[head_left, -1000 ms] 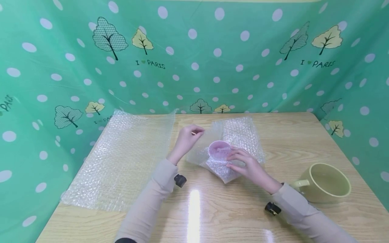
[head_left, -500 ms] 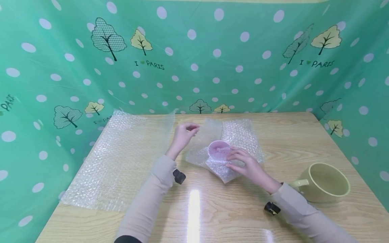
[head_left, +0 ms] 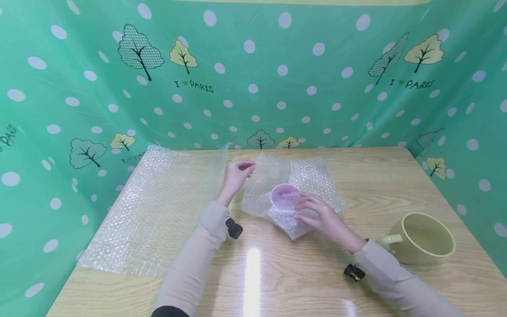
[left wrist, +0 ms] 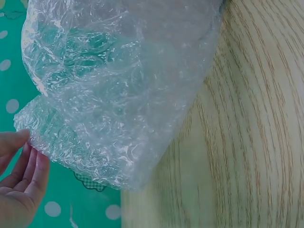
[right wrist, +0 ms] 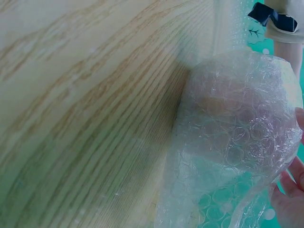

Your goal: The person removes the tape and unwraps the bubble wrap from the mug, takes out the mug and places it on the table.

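A small pink cup (head_left: 284, 194) lies on its side on a sheet of bubble wrap (head_left: 313, 176) in the middle of the wooden table (head_left: 277, 273), partly rolled into it. My right hand (head_left: 317, 213) rests curled over the wrapped cup (right wrist: 237, 137) and holds it in place. My left hand (head_left: 239, 173) pinches the sheet's left corner (left wrist: 33, 137) between thumb and fingers and holds it lifted off the table.
A larger flat sheet of bubble wrap (head_left: 158, 207) covers the table's left side. A pale yellow mug (head_left: 424, 237) stands at the right, near my right forearm. Green dotted cloth (head_left: 253, 75) walls the table on three sides.
My left hand has drawn the sheet's corner up and slightly left, so more of the wrap stands raised beside the cup. The right hand has stayed on the cup.
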A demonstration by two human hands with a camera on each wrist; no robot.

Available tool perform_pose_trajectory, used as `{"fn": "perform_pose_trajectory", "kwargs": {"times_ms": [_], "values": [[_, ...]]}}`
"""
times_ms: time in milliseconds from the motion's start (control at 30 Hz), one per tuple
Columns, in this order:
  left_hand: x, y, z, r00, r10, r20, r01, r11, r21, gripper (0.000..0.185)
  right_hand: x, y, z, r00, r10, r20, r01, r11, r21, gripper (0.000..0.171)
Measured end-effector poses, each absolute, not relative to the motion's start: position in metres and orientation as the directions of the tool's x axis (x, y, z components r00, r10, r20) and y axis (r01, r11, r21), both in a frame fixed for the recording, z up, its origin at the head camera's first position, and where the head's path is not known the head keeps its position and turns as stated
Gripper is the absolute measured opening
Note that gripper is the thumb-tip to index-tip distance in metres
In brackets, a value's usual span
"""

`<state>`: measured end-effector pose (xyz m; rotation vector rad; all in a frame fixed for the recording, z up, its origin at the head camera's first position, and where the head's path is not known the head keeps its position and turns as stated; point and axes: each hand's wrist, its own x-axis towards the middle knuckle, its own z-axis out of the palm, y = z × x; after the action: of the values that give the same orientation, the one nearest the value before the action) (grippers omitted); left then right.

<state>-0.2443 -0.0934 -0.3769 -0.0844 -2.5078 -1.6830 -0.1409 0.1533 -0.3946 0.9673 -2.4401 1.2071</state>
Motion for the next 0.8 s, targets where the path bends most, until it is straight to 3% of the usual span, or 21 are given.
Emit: {"fn": "perform_pose_trajectory", "kwargs": {"times_ms": [800], "values": [[-0.256,-0.1,-0.391,-0.988,-0.155,-0.01,-0.054,0.278,0.959,0.017,-0.141,0.153,-0.39,-0.772,-0.448,0.45,-0.63,0.45,-0.633,0.022]]}}
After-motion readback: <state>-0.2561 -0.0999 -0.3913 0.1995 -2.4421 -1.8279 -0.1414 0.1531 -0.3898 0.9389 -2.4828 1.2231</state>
